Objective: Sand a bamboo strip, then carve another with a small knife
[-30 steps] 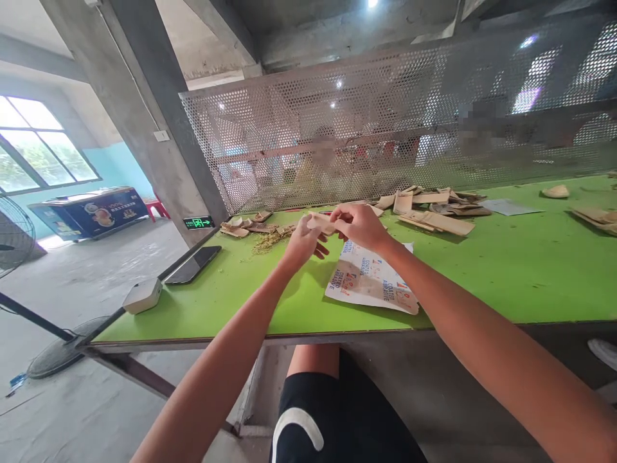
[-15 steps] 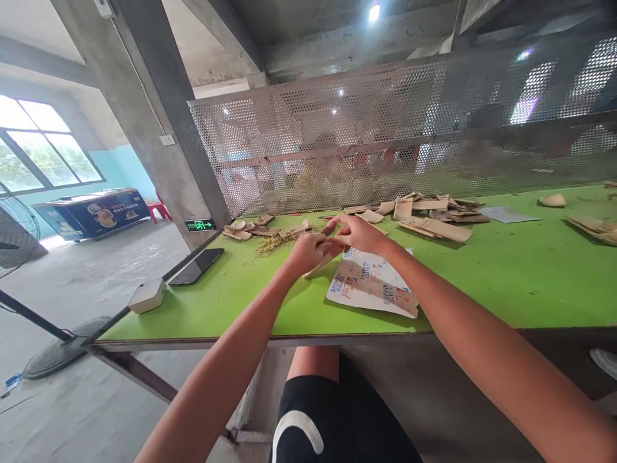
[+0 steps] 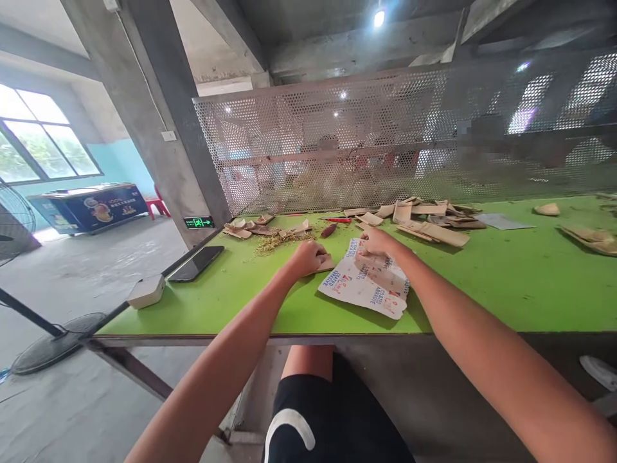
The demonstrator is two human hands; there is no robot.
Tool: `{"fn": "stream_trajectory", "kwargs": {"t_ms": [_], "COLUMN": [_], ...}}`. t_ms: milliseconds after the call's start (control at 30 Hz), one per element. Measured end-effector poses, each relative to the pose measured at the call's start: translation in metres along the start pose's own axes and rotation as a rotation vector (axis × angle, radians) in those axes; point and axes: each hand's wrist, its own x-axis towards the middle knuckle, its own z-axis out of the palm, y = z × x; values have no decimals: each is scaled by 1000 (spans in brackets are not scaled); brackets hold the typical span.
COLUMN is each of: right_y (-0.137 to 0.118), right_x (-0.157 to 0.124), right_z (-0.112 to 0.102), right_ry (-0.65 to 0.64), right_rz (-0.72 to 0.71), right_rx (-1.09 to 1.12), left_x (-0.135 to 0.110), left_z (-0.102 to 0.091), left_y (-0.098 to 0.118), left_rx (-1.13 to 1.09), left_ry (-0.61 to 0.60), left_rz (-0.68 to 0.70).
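Observation:
My left hand (image 3: pixel 306 258) lies palm-down on the bright green table (image 3: pixel 482 296), over a tan dried husk piece (image 3: pixel 326 263) that sticks out past my fingers. My right hand (image 3: pixel 378 242) grips the far edge of a printed white paper sheet (image 3: pixel 359 286), whose upper part is folded or buckled under my fingers. A heap of dry yellow-green plant shreds (image 3: pixel 279 245) lies just beyond my left hand. Several tan husk pieces (image 3: pixel 250 230) sit next to the shreds.
A larger pile of husk strips (image 3: pixel 431 222) lies to the right, with a red-handled tool (image 3: pixel 337 220) and a dark red pod (image 3: pixel 328 230) behind my hands. A black phone (image 3: pixel 195 264) and a white box (image 3: pixel 146 291) sit at the left end. A perforated metal screen (image 3: pixel 385 141) runs along the table's far side.
My hands have separated. The husk piece has gone from between them down to the table under my left hand. My right hand has moved onto the paper, which now buckles.

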Motion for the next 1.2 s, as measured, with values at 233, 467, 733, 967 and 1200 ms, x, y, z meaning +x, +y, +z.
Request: {"fn": "stream_trajectory", "kwargs": {"t_ms": [233, 467, 733, 967, 1200], "right_y": [20, 34, 38, -24, -52], "right_x": [-2, -6, -10, -12, -17], "right_z": [-26, -49, -80, -23, 30], "right_ry": [426, 926, 985, 267, 274], "right_rz": [-21, -127, -304, -624, -661], "right_rx": [75, 144, 81, 21, 47], "left_x": [-7, -10, -5, -7, -10], "left_z": [-29, -30, -9, -16, -16], "left_y": [-17, -17, 1, -8, -20], "left_rx": [-67, -99, -178, -73, 18], "left_ry": [-259, -229, -157, -88, -42], "left_rz": [-77, -71, -6, -168, -339]}}
